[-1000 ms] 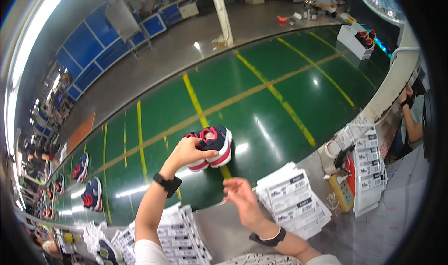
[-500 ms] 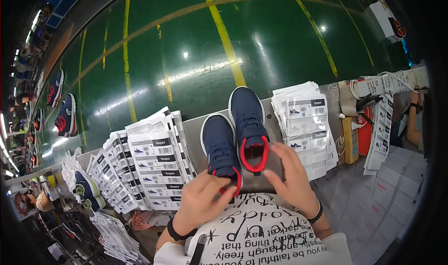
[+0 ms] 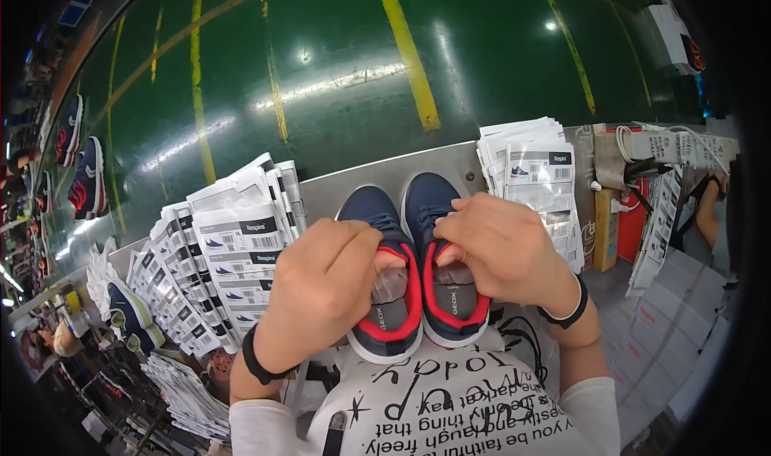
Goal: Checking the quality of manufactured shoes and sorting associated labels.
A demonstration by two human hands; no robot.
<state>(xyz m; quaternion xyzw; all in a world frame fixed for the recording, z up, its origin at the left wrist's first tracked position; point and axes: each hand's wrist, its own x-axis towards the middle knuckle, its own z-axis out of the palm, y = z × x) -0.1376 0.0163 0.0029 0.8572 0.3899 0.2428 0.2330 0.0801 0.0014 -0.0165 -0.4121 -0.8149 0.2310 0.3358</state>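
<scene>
Pressing into the shoe mouths, I have my left hand [image 3: 321,283] curled over the left shoe [image 3: 384,271] and my right hand [image 3: 502,251] pinching the tongue of the right shoe [image 3: 440,255]; both sit side by side on the grey bench [image 3: 353,187], against my shirt. I judge I'm tucking in the insoles; next needs fingertip pressure. Label stacks [image 3: 233,255] and [image 3: 534,175] crowd both sides; only the green floor [image 3: 337,62] beyond lies open.

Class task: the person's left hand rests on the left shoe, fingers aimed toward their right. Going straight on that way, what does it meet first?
Probably the right hand, on the neighbouring right shoe.
</scene>
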